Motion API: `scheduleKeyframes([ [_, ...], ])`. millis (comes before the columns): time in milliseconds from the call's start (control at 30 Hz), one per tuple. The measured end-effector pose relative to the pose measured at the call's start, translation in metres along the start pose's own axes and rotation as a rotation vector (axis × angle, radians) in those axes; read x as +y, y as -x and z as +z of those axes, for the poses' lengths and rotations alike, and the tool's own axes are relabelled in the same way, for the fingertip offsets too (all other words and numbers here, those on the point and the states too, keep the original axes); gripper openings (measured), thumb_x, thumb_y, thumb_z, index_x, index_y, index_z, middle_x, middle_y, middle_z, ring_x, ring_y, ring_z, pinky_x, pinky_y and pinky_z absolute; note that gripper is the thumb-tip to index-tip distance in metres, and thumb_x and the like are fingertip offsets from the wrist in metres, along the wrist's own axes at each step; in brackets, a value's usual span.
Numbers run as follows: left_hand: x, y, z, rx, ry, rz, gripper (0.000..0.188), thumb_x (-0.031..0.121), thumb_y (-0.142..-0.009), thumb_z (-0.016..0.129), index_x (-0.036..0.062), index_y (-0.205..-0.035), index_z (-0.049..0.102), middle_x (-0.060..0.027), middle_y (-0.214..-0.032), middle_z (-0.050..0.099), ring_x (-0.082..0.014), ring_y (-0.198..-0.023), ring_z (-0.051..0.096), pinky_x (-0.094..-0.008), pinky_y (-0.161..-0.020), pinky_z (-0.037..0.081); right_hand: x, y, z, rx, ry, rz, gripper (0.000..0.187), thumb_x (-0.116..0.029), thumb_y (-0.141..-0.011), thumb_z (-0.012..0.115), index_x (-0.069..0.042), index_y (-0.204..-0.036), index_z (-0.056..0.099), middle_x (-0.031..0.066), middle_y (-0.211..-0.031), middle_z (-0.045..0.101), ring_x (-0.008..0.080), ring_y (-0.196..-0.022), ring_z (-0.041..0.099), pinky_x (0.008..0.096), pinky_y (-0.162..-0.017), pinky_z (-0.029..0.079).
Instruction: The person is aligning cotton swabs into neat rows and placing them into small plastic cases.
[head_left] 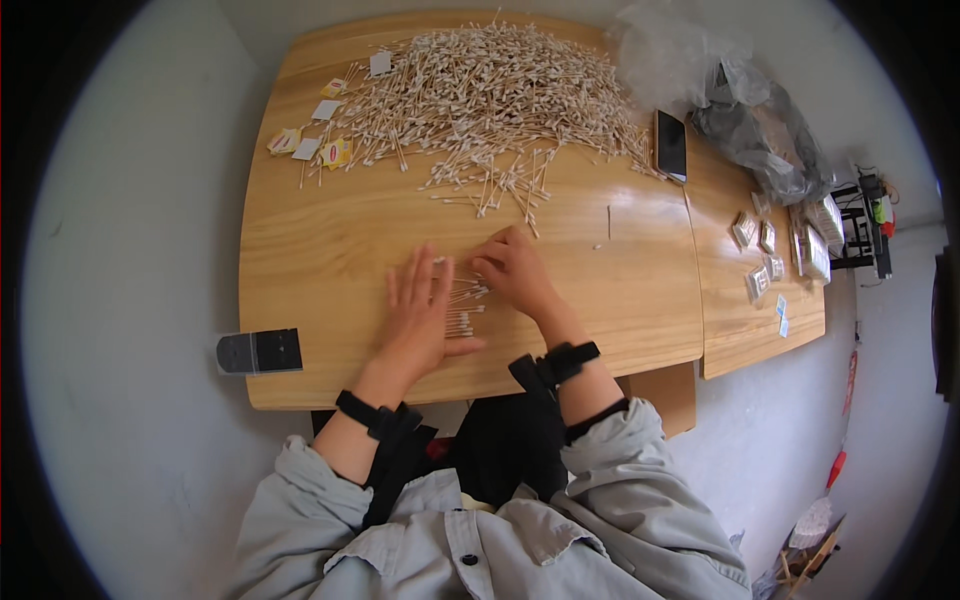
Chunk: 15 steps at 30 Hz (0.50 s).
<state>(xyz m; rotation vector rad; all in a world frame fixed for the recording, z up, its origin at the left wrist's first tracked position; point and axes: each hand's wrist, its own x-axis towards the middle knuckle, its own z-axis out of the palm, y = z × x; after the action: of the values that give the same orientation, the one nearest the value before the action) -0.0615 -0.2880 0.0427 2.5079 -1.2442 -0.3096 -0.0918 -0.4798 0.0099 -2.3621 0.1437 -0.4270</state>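
Observation:
Several cotton swabs (464,311) lie side by side on the wooden table (330,250) in front of me, their white tips toward the right. My left hand (415,315) is open over their left ends, fingers stretched forward and thumb apart. Just to the right of it, my right hand (517,272) has its fingers curled into a pinch at the far end of the row. What that pinch holds, if anything, is hidden. Beyond both hands spreads a large heap of loose cotton swabs (500,95).
White and yellow cards (338,152) lie left of the heap; a phone (670,147) lies to its right. Clear plastic bags (755,120) and small packed boxes (758,283) occupy the right side. A dark sleeve-like pouch (262,351) overhangs the left edge. One swab (609,222) lies alone.

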Motion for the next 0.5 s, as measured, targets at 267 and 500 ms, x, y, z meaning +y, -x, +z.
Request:
scheduleKeyframes([
  [267, 0.005, -0.016, -0.004, -0.032, -0.020, 0.023, 0.122, 0.059, -0.058, 0.076, -0.0028, -0.146, 0.017, -0.0190, -0.154, 0.013, -0.0314, -0.144, 0.008, -0.0551, -0.113, 0.007, 0.002, 0.039, -0.003, 0.399, -0.314, 0.253, 0.025, -0.002, -0.087, 0.054, -0.003, -0.112, 0.059, 0.0136, -0.106, 0.050, 0.0239, -0.094, 0.053, 0.0326, -0.082, 0.045],
  [500, 0.003, -0.026, 0.004, -0.112, -0.056, -0.124, 0.130, 0.066, -0.054, 0.074, -0.0027, -0.147, 0.015, -0.0148, -0.156, 0.010, -0.0259, -0.145, 0.004, -0.0544, -0.114, 0.003, -0.017, 0.058, -0.002, 0.268, -0.104, 0.201, 0.026, 0.002, -0.077, 0.064, -0.003, -0.102, 0.062, 0.0144, -0.103, 0.049, 0.0272, -0.090, 0.054, 0.0337, -0.077, 0.048],
])
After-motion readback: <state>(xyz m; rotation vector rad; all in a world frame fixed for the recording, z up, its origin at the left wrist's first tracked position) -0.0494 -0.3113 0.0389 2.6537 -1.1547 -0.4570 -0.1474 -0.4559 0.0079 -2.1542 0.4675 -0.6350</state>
